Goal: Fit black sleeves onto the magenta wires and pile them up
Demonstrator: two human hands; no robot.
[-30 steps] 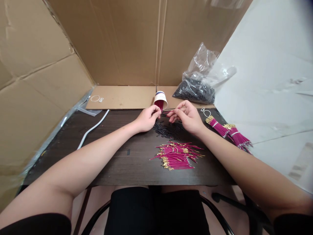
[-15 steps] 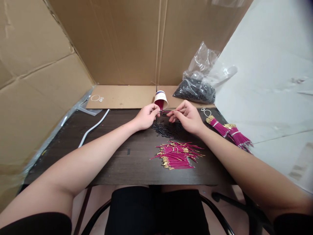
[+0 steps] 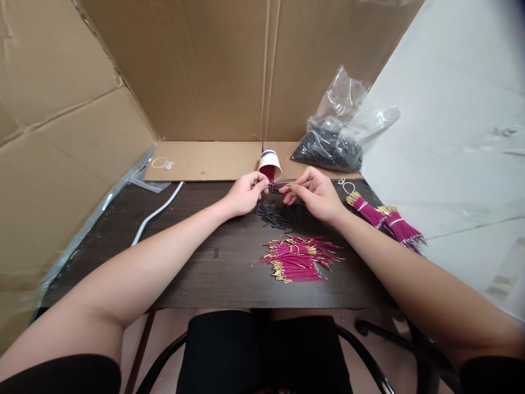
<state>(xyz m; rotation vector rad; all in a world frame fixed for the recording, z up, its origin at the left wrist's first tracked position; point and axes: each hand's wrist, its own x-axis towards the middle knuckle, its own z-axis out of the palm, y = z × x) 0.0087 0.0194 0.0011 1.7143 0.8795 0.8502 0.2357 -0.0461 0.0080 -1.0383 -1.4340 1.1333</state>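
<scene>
Both hands meet in front of a tipped paper cup (image 3: 270, 157), whose mouth faces me with magenta wires (image 3: 268, 174) inside. My left hand (image 3: 248, 192) is closed in a pinch at its fingertips; the tiny piece there is too small to make out. Thumb and index finger of my right hand (image 3: 314, 194) pinch a thin magenta wire (image 3: 283, 184) that points left toward the left fingertips. A short black tube (image 3: 275, 191) shows by the right fingers. Below the hands lies a loose heap of black tubes (image 3: 276, 218). Nearer me is a pile of magenta wires with gold ends (image 3: 295, 260).
A clear plastic bag of black tubes (image 3: 328, 150) rests at the back right on a cardboard strip (image 3: 205, 158). Banded wire bundles (image 3: 396, 221) lie at the table's right edge. Rubber bands (image 3: 159, 163) and a pale cable (image 3: 156, 210) are on the left. Cardboard walls (image 3: 205, 71) enclose the back.
My hands stay almost in place, with the wire still held between them. The whole view has shifted very slightly; nothing else has visibly moved.
</scene>
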